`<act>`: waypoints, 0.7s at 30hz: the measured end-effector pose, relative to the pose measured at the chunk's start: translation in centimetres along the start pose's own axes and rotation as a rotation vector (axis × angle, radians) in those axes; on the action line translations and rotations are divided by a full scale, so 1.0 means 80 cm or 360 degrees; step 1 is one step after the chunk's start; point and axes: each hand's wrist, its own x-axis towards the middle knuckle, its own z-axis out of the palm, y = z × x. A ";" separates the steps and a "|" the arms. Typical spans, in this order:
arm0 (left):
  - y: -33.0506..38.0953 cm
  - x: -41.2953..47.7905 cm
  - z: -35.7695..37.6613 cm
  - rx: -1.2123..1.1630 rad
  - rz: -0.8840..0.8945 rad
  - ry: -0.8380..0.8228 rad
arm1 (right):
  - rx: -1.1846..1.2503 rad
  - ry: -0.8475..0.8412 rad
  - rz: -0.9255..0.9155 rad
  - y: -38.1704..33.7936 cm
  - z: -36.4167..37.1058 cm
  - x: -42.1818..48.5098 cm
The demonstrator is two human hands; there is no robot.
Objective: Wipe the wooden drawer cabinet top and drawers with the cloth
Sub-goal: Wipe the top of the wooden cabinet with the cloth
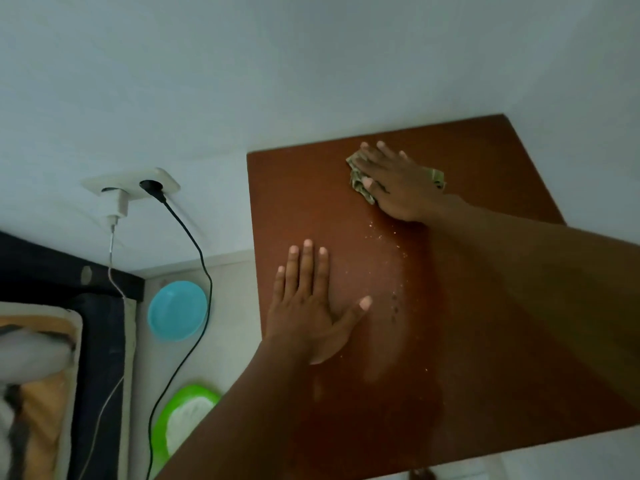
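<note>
The reddish-brown wooden cabinet top (pixel 298 188) fills the right half of the view, set against the white wall. My right hand (pixel 398 181) presses a crumpled greenish cloth (pixel 358 183) flat on the top near its far edge. My left hand (pixel 310 306) lies flat on the wood nearer to me, fingers spread, holding nothing. Small crumbs and specks (pixel 391 258) are scattered between the two hands. The drawers are hidden below the top.
A wall socket (pixel 131 183) to the left holds a white charger (pixel 119 202) and a black plug with cable (pixel 194 247). On the floor beside the cabinet lie a blue dish (pixel 176 310) and a green dish (pixel 183 417). Bedding (pixel 38 375) sits at the far left.
</note>
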 end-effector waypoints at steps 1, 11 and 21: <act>-0.001 0.000 0.000 -0.0014 -0.0005 -0.0003 | -0.0026 0.0023 -0.0031 -0.002 0.007 -0.006; -0.006 0.003 -0.001 -0.0079 0.0018 -0.0021 | -0.0148 -0.0003 -0.0187 -0.053 0.076 -0.224; -0.001 0.001 0.002 -0.0016 -0.0017 0.0059 | 0.0116 0.0274 -0.0298 -0.114 0.159 -0.443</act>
